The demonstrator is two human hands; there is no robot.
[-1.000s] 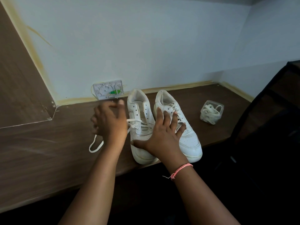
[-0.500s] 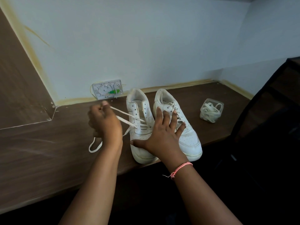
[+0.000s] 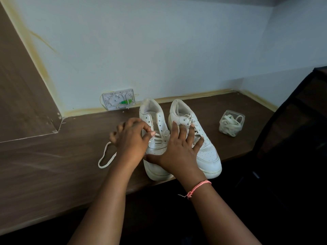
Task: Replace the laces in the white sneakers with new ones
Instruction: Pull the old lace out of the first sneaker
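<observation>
Two white sneakers stand side by side on the brown desk, toes toward me. The left sneaker (image 3: 152, 117) has its upper eyelets empty and its lace partly pulled out. My left hand (image 3: 131, 138) is over that shoe's left side, thumb and forefinger pinching the old lace (image 3: 106, 156), whose loose loop trails on the desk to the left. My right hand (image 3: 178, 149) lies flat with fingers spread across both shoes, pressing on the still-laced right sneaker (image 3: 207, 152). A clear plastic tub of new laces (image 3: 231, 125) sits to the right.
A white wall box with a green part (image 3: 119, 100) is fixed at the back of the desk (image 3: 53, 174). A dark chair back (image 3: 292, 138) stands at the right. The shoes' toes reach the desk's front edge.
My left hand pulled lace out to the left, then came back to the left sneaker's eyelets. The right hand has stayed flat on the shoes.
</observation>
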